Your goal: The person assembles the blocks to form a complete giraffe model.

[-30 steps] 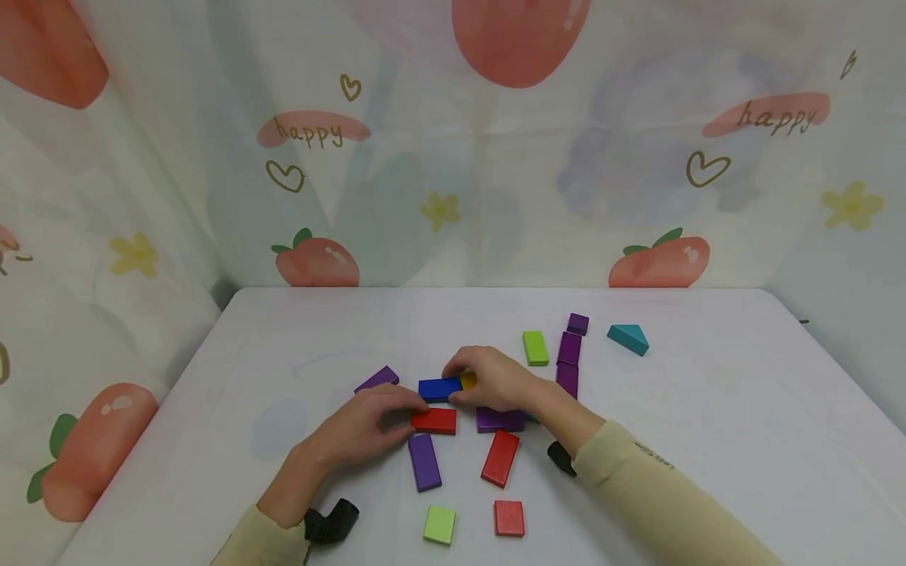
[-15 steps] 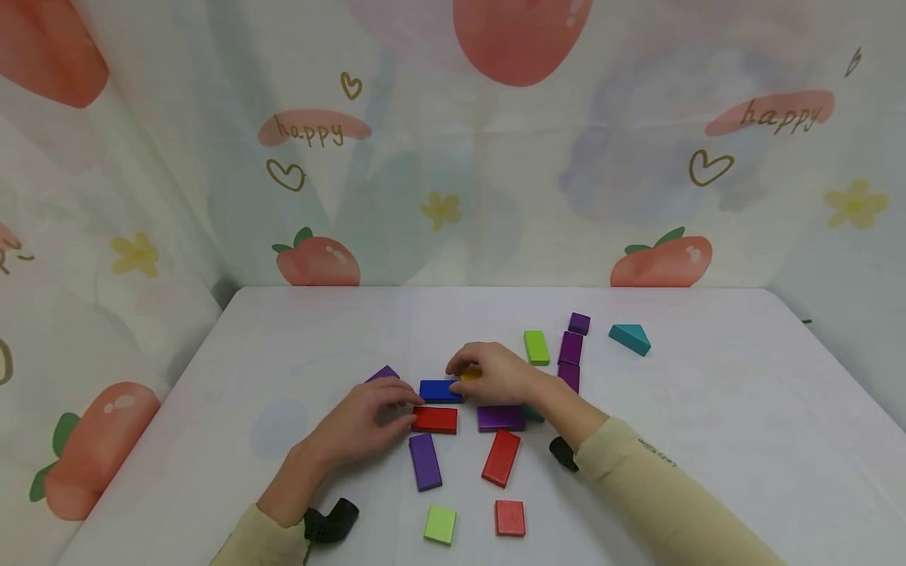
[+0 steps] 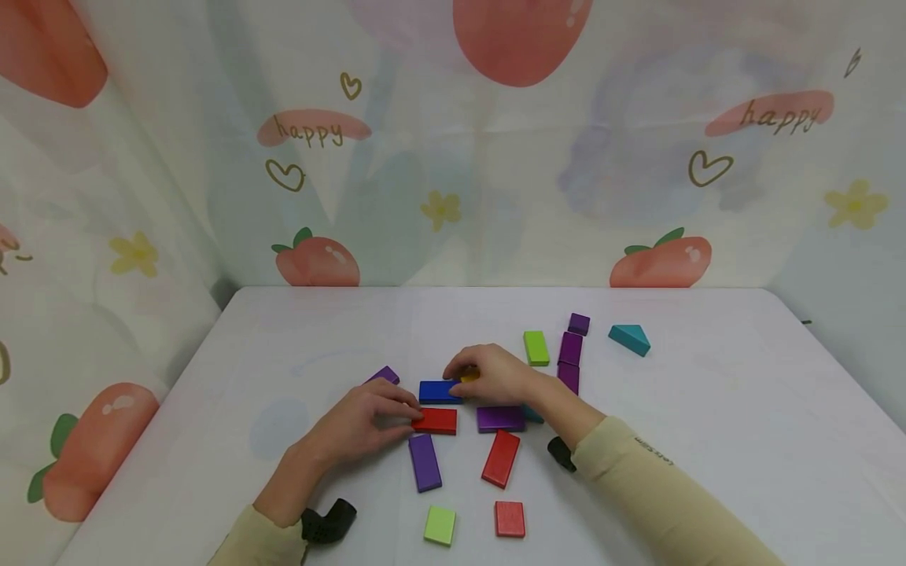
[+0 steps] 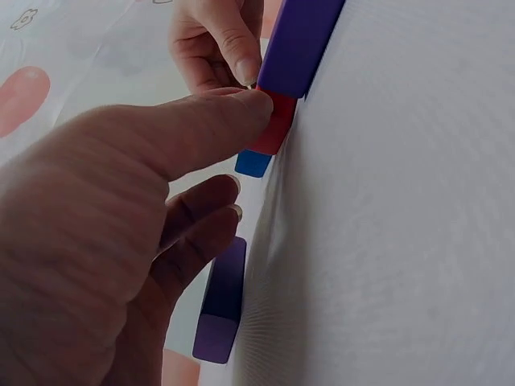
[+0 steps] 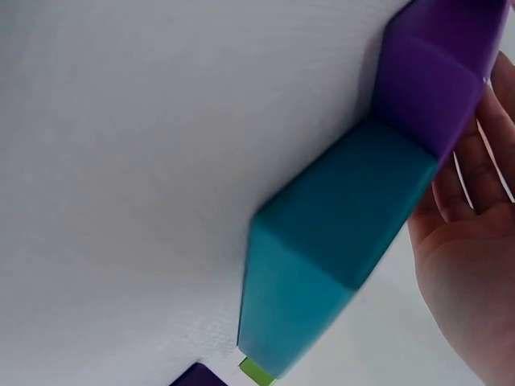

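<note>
In the head view, my left hand (image 3: 362,420) rests its fingertips at the left end of a flat red block (image 3: 439,421); its thumb sits just below and its other fingers are spread. The left wrist view has the thumb overlapping that red block (image 4: 279,125). My right hand (image 3: 499,373) pinches a small yellow block (image 3: 470,376), mostly hidden by its fingers. Its thumb overlaps the right end of a blue block (image 3: 437,391). Under the right wrist lie a purple block (image 3: 499,419) and a teal block (image 5: 342,209), end to end.
Below the hands lie purple (image 3: 425,464) and red (image 3: 501,458) slanted blocks, then green (image 3: 440,525) and red (image 3: 510,519) squares. A purple block (image 3: 384,375) lies behind the left hand. At back right are a green block (image 3: 535,348), purple blocks (image 3: 570,348) and a teal triangle (image 3: 630,339).
My left fingertips have shifted from the red block's upper left corner down onto its left end. The right hand stays at the yellow block, with only small shifts.
</note>
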Motion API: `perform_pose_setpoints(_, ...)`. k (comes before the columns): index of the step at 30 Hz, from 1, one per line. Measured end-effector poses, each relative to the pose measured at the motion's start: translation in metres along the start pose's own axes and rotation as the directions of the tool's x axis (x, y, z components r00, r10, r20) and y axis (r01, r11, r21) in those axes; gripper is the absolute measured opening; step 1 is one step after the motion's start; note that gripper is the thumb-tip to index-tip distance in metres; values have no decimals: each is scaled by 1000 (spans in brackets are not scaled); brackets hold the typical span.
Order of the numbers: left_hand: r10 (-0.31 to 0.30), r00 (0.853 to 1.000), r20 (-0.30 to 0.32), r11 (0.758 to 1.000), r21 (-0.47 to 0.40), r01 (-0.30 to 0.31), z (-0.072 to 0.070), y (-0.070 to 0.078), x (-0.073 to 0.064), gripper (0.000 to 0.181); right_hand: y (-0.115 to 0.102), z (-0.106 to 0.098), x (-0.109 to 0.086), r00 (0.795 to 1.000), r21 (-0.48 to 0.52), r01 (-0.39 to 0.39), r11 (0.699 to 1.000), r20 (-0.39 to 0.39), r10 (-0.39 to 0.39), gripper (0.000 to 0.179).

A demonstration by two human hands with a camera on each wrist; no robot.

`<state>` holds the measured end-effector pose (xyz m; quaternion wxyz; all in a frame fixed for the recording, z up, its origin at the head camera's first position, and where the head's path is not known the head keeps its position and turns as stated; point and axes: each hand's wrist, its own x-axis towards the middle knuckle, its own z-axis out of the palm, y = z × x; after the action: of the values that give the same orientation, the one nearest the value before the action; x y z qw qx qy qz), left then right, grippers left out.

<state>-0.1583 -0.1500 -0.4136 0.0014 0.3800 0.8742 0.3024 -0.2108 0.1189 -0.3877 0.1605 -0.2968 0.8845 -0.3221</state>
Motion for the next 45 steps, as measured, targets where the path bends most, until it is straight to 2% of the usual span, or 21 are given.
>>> perform_pose_setpoints(13,74,997,-23,997,37,-74,1,-2,1,20,-2,1,1,1000,0,6,1000,10,-6,23)
perform_pose_setpoints(24,65,998,-20,998,28,-64,1,-2,3,21,-5,1,2,999,-7,26,1000,37,-26,23)
perform_pose_setpoints(31,45,999,-18,998,33,-44,1,-1,3,21,-7,1,2,999,-7,5,1000,45,-5,22)
perform_pose_setpoints(45,57,998,-29,998,35,-56,1,0,3,22,-6,2,2,999,-10,25,1000,48,-24,23)
